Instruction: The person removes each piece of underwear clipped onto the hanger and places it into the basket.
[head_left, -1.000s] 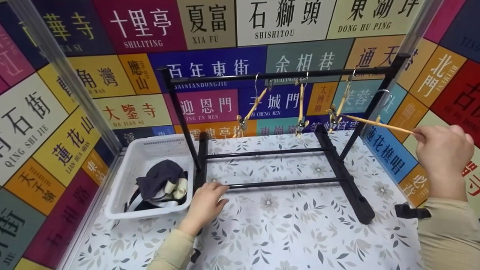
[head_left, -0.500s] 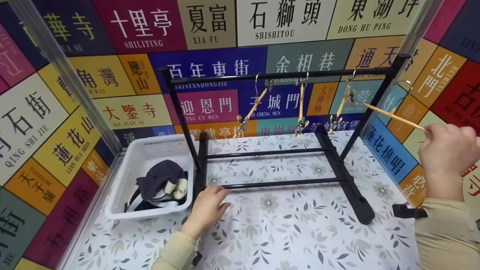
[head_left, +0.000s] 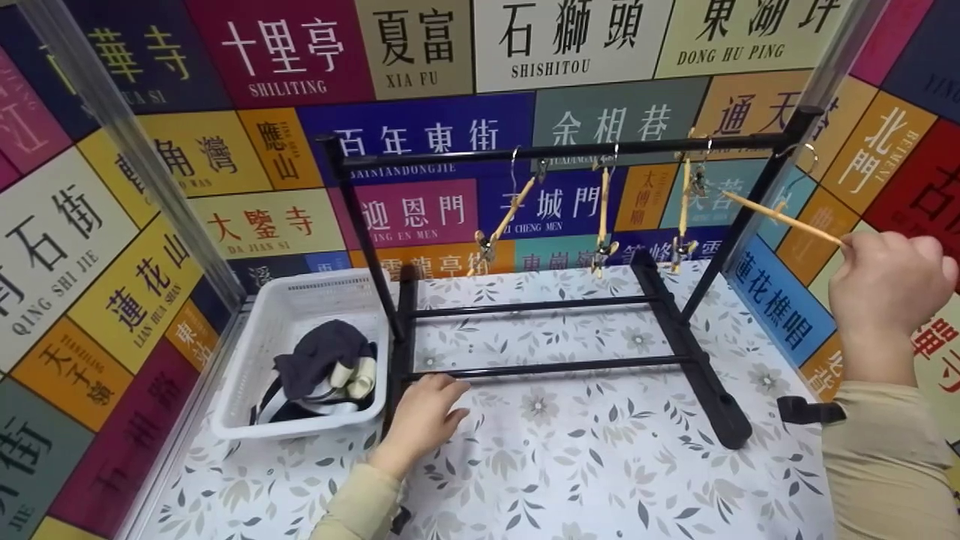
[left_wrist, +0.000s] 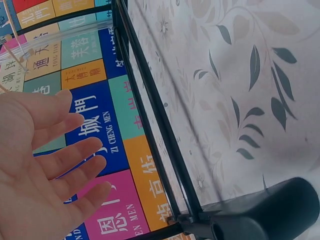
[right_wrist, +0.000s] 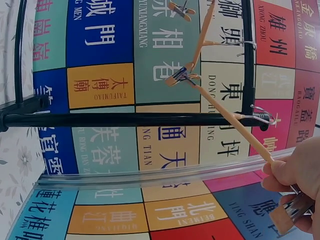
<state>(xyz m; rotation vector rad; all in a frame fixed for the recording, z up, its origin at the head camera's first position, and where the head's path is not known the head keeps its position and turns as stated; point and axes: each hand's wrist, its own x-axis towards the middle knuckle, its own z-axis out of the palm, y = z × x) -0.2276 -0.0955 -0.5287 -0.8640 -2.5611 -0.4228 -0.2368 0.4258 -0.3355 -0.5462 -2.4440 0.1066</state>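
In the head view, my right hand (head_left: 892, 300) pinches one end of a wooden clip hanger (head_left: 784, 217) by the rack's right post. The right wrist view shows its metal hook (right_wrist: 262, 116) close to the top bar's end, apparently not over it. One clip (right_wrist: 295, 212) sits by my fingers, another at the far end. Three similar hangers, such as the middle hanger (head_left: 604, 210), hang from the black rack's (head_left: 555, 154) top bar. My left hand (head_left: 424, 416) is near the lower front bar's left end, fingers loosely extended and holding nothing in the left wrist view.
A white plastic basket (head_left: 251, 375) with dark and pale fabric items (head_left: 326, 356) stands left of the rack. The rack's feet (head_left: 731, 427) rest on a leaf-patterned tabletop (head_left: 540, 465). Sign-covered walls (head_left: 420, 45) close in the back and sides.
The held hanger has moved right, then slightly back up, with its hook rising towards the top bar's end. The rightmost hanging hanger has swung nearer to vertical. My left hand has shifted slightly right.
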